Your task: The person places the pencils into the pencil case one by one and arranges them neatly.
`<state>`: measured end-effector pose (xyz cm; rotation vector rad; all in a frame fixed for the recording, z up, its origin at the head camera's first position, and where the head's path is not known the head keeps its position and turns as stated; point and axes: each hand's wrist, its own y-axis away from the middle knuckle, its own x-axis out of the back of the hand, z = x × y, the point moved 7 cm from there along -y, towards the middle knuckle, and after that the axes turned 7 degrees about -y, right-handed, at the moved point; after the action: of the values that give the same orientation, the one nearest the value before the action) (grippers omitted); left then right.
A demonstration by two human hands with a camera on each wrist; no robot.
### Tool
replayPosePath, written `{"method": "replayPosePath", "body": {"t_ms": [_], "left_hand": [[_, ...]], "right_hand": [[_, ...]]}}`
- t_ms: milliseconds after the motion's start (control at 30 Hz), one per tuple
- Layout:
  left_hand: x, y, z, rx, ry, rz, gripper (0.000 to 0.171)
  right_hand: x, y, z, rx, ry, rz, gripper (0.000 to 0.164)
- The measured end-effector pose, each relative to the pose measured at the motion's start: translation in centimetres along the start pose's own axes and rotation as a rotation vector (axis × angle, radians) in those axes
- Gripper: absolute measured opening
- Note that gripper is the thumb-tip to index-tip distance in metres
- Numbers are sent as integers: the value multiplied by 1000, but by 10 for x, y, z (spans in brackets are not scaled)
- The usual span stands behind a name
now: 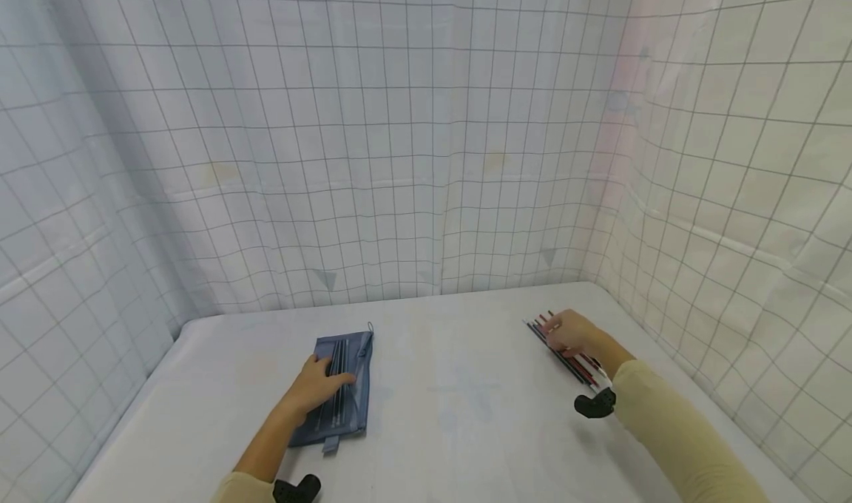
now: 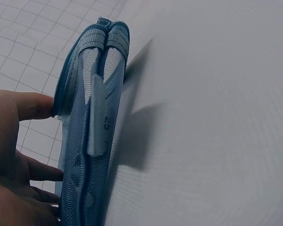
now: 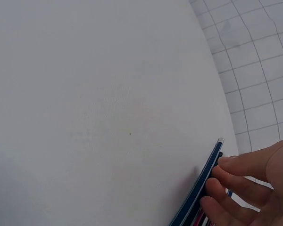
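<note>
A flat blue zippered pencil case (image 1: 360,399) lies on the table at the left, with several long dark strips along its upper face. My left hand (image 1: 316,389) rests on it. In the left wrist view the thumb (image 2: 35,105) touches its zippered edge, while the other fingers rest lower on the same face. At the right, several pencils (image 1: 577,370) lie side by side, dark and reddish. My right hand (image 1: 571,331) is over them, fingers bent. In the right wrist view its fingertips touch the bundle beside a dark blue pencil (image 3: 198,186); whether they pinch one is hidden.
The white-covered table (image 1: 459,414) stretches between case and pencils. Grid-patterned white curtains (image 1: 399,155) hang behind it and along both sides. Dark cameras sit on the left wrist (image 1: 296,488) and the right wrist (image 1: 595,404).
</note>
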<state>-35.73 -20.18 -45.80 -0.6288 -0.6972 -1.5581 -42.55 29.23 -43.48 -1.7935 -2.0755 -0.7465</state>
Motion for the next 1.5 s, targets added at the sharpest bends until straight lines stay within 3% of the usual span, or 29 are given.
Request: {"method": "replayPosePath", "body": {"t_ms": [133,367,467,800,1100,1267,1500], "left_hand": [[-1,0,0,-6,0,0,82],[0,2,1,-6,-11,0,83],[0,2,1,-6,-9,-2,83],[0,1,-1,-1,-11,4,83],[2,3,-1,3,9,2,85],[3,3,-1,3,7,0,85],[0,1,-2,-3,-5,-6,86]], "right_hand": [[-1,-3,6,19,84,37,35],[-6,-8,7,96,385,134,31],[-8,-8,5,111,428,152,26],[-10,-6,7,123,351,178,24],[-3,-6,2,75,210,198,24],[-2,-7,-2,88,109,177,27],[-7,-8,1,40,-108,141,30]]}}
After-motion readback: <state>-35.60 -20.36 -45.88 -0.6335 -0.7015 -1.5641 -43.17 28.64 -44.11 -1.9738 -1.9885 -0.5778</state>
